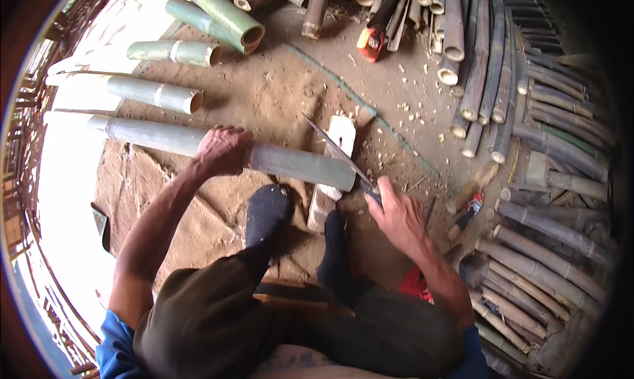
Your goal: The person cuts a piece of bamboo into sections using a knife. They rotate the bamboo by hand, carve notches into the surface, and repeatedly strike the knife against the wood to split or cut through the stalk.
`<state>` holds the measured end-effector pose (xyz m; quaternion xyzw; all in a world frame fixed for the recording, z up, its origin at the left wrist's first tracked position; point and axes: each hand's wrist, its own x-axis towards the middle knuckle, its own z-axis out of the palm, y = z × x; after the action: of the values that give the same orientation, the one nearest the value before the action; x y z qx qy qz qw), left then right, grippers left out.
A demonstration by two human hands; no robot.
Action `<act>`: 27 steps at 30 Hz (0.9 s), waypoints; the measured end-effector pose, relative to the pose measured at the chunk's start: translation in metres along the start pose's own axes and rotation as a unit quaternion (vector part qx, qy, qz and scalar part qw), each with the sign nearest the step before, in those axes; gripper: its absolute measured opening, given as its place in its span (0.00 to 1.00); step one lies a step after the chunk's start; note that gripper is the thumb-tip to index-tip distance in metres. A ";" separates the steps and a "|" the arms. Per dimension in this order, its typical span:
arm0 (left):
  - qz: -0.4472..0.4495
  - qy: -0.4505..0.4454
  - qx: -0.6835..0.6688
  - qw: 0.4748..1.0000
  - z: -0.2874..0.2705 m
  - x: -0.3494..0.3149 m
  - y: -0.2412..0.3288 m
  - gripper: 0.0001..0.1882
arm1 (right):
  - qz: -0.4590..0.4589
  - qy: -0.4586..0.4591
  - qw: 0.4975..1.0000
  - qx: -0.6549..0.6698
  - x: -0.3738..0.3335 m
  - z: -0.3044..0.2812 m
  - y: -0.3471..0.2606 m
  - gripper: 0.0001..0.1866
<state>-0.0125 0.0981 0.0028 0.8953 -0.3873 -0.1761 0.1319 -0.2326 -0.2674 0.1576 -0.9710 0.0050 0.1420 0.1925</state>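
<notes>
A thick grey-green bamboo pole (297, 164) lies across in front of me, its near end resting over a pale wooden block (321, 210) on the ground. My left hand (223, 151) is wrapped round the pole from above, near its middle. In my right hand (399, 217) is a long, narrow knife (337, 148), gripped by its dark handle. The blade slants up and leftward, passing beside the pole's right end; whether it touches the bamboo I cannot tell. My dark-socked feet (269, 210) stand close to the block.
Several cut green bamboo poles (158, 94) lie at the far left. Stacks of bamboo lengths (485, 68) line the right side. An orange-handled tool (371, 43) rests among bamboo at the back. Wood chips are scattered on the brown ground cloth (257, 95) and floor.
</notes>
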 end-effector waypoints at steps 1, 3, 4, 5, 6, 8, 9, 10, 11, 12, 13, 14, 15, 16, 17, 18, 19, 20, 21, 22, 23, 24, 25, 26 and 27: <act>0.001 0.009 0.010 1.000 -0.007 0.009 0.000 0.21 | -0.043 0.063 0.996 0.046 0.009 -0.016 -0.007 0.19; 0.001 0.008 0.019 1.000 -0.007 0.008 0.005 0.24 | -0.125 0.156 0.978 0.066 0.007 -0.022 -0.011 0.20; -0.001 0.002 0.022 1.000 -0.003 0.003 0.005 0.23 | -0.170 0.190 0.964 0.075 0.007 -0.017 -0.005 0.20; 0.008 0.013 0.023 1.000 -0.004 0.003 0.005 0.23 | -0.216 0.226 0.946 0.081 0.007 -0.011 0.004 0.21; 0.022 0.023 0.022 0.999 -0.004 0.006 0.008 0.22 | -0.208 0.176 0.960 0.072 0.004 0.007 0.029 0.17; 0.020 0.014 0.025 0.999 -0.005 0.009 0.008 0.22 | -0.020 -0.009 0.997 -0.072 0.019 0.023 0.040 0.14; 0.009 -0.005 0.025 1.000 -0.005 0.012 0.009 0.21 | 0.036 -0.060 0.992 -0.108 0.026 0.023 0.044 0.14; -0.002 -0.024 0.026 0.999 -0.006 0.016 0.009 0.21 | 0.026 -0.035 0.994 -0.097 0.028 0.021 0.048 0.14; -0.014 -0.034 0.018 0.999 0.000 0.006 0.006 0.20 | 0.013 -0.026 0.996 -0.080 0.028 0.010 0.024 0.15; -0.029 -0.044 0.009 0.999 0.007 -0.006 0.005 0.19 | -0.001 -0.019 0.998 -0.063 0.024 -0.002 0.005 0.15; -0.035 -0.034 0.012 0.999 0.000 0.005 0.001 0.18 | -0.038 0.028 0.998 -0.028 0.027 -0.017 -0.003 0.15; -0.022 -0.024 0.016 0.999 -0.004 0.007 0.005 0.18 | -0.068 0.066 0.995 0.010 0.018 -0.028 -0.013 0.15; -0.009 -0.014 0.020 1.000 -0.007 0.008 0.009 0.18 | -0.098 0.103 0.989 0.048 0.010 -0.032 -0.017 0.15; 0.003 -0.004 0.024 1.000 -0.009 0.008 0.014 0.18 | -0.138 0.146 0.977 0.070 0.005 -0.027 -0.012 0.14; 0.010 0.000 0.030 1.000 -0.012 0.012 0.017 0.18 | -0.110 0.118 0.986 0.034 0.000 -0.019 0.000 0.14; 0.013 0.003 0.036 0.999 -0.011 0.011 0.018 0.18 | -0.084 0.088 0.993 0.002 -0.003 -0.003 0.021 0.14; 0.014 0.008 0.045 0.999 -0.012 0.012 0.018 0.18 | -0.059 0.060 0.996 -0.030 -0.002 0.019 0.050 0.13; 0.024 -0.005 0.041 0.999 -0.017 0.019 0.023 0.18 | 0.103 -0.083 0.987 -0.087 -0.003 0.050 0.096 0.13; 0.007 -0.009 0.045 0.999 -0.014 0.008 0.014 0.17 | 0.096 -0.077 0.988 -0.091 0.012 0.042 0.081 0.13; -0.010 -0.014 0.047 0.999 -0.010 0.001 0.007 0.17 | 0.088 -0.072 0.989 -0.096 0.016 0.027 0.065 0.14; -0.052 -0.130 0.036 0.990 -0.022 0.010 0.016 0.16 | 0.084 -0.077 0.989 -0.092 0.010 0.014 0.036 0.15; -0.032 -0.068 0.057 0.996 -0.020 0.012 0.006 0.16 | 0.064 -0.035 0.996 -0.045 0.011 0.001 0.016 0.15; -0.034 -0.060 0.059 0.996 -0.009 0.005 0.006 0.16 | 0.043 0.001 0.999 0.005 0.008 -0.009 0.001 0.15; 0.020 -0.034 0.068 0.997 -0.011 -0.001 0.007 0.15 | 0.004 0.032 0.998 0.047 0.005 -0.015 -0.007 0.15; 0.002 -0.031 0.068 0.997 -0.016 0.001 0.015 0.15 | -0.021 0.067 0.994 0.083 -0.002 -0.018 -0.006 0.15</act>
<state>-0.0147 0.0891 0.0225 0.8955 -0.4045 -0.1765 0.0587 -0.2289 -0.2688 0.1759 -0.9588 0.0090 0.0719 0.2745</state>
